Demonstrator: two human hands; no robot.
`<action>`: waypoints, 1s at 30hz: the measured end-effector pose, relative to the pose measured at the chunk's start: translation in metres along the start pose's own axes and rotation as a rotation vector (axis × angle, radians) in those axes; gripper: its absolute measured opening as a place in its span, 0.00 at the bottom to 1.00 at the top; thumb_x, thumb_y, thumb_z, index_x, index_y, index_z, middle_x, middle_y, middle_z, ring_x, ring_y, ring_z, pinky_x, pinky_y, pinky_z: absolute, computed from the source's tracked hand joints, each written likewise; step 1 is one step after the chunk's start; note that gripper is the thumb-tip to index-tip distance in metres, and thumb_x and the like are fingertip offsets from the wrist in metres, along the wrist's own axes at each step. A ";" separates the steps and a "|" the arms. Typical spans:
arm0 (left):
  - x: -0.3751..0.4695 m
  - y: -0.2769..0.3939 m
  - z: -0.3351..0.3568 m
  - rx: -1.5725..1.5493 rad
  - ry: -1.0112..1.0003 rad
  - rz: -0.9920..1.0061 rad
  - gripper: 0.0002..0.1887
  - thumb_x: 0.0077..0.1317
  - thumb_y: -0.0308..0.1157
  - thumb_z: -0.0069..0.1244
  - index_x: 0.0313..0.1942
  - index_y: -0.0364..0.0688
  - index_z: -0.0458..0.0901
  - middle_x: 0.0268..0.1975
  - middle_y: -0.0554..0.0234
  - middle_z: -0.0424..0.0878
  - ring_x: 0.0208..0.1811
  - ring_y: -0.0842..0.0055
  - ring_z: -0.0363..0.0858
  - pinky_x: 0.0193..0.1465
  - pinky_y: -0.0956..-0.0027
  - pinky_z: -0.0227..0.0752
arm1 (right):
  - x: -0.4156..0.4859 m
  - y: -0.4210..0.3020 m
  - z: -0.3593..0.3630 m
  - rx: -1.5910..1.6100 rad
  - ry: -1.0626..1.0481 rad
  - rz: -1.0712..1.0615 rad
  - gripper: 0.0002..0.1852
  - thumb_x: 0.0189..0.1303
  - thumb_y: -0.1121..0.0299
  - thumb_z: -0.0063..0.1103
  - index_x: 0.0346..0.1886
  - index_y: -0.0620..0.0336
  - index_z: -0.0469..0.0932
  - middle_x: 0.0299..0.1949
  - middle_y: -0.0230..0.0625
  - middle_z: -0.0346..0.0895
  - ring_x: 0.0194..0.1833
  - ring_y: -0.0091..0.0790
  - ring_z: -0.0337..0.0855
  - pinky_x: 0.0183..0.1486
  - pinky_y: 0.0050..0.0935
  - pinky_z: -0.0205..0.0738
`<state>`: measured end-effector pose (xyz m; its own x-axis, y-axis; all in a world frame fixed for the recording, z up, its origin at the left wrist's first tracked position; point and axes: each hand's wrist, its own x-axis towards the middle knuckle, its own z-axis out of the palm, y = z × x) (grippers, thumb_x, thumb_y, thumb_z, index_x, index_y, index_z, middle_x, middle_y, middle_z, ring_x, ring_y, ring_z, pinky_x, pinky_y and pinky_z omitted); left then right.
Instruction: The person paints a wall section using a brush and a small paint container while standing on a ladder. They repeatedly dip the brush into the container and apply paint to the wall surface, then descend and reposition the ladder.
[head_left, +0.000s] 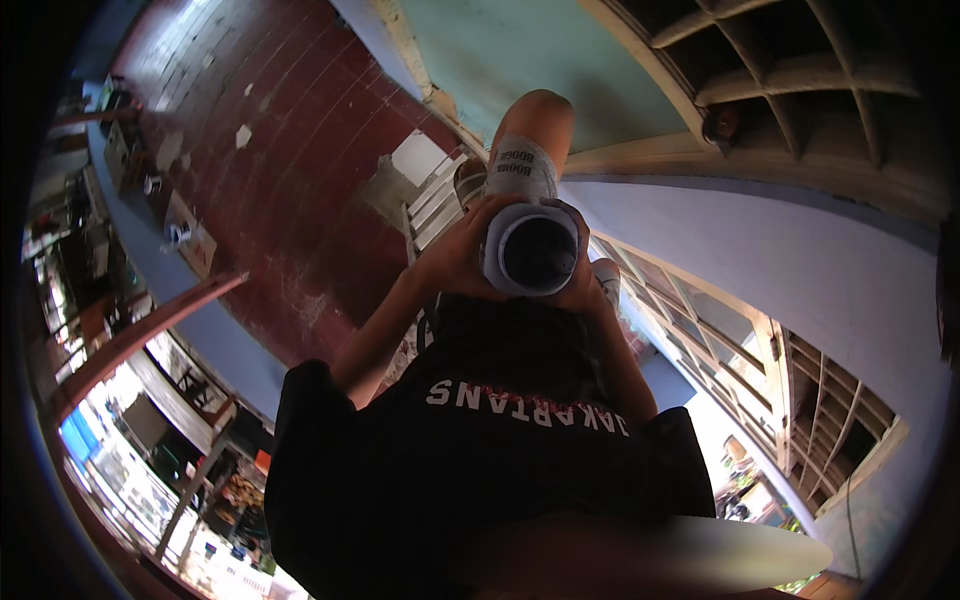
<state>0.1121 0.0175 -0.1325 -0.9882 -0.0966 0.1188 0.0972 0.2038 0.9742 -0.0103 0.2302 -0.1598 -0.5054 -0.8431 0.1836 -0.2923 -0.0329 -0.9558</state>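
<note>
Both my hands clasp a pale, round, open-topped container (534, 211) in front of my body. My left hand (463, 251) wraps its left side, and my right hand (583, 259) wraps the right. Its mouth faces up towards me, and the inside looks dark; what it may contain cannot be made out. Beyond it shows a bent leg with a grey sock (520, 169) bearing writing. Part of a sandal (470, 181) is beside the sock. A second sock (607, 276) shows to the right of my right hand.
White slats (435, 221), perhaps of a ladder or bench, lie below my left hand. Reddish floor tiles (300, 172) with pale loose pieces extend left, edged by a low blue wall (225, 352) and a wooden post (150, 341). To the right are a pale wall (787, 232) and window lattice (705, 322).
</note>
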 end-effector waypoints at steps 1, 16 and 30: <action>-0.005 0.000 0.000 -0.016 0.012 -0.001 0.63 0.39 0.39 0.80 0.75 0.43 0.59 0.71 0.45 0.70 0.73 0.45 0.69 0.75 0.47 0.65 | 0.001 0.002 0.003 -0.007 -0.001 -0.007 0.66 0.37 0.61 0.91 0.77 0.65 0.52 0.71 0.52 0.66 0.72 0.54 0.69 0.75 0.50 0.63; -0.048 -0.016 0.029 0.199 0.268 -0.020 0.64 0.45 0.40 0.80 0.78 0.39 0.54 0.75 0.41 0.64 0.77 0.49 0.65 0.75 0.52 0.67 | 0.006 -0.001 0.009 -0.103 -0.108 -0.070 0.63 0.37 0.61 0.91 0.76 0.62 0.56 0.69 0.50 0.68 0.69 0.54 0.72 0.71 0.49 0.66; -0.026 -0.027 0.024 0.169 0.234 0.095 0.65 0.38 0.40 0.83 0.74 0.35 0.58 0.70 0.44 0.70 0.72 0.52 0.73 0.73 0.52 0.69 | -0.017 -0.003 -0.041 -0.291 0.015 0.293 0.44 0.60 0.56 0.75 0.74 0.66 0.63 0.70 0.53 0.68 0.72 0.53 0.69 0.73 0.46 0.64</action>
<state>0.1322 0.0375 -0.1666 -0.9198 -0.2868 0.2678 0.1474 0.3800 0.9132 -0.0343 0.2664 -0.1501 -0.6129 -0.7859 -0.0815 -0.3506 0.3629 -0.8633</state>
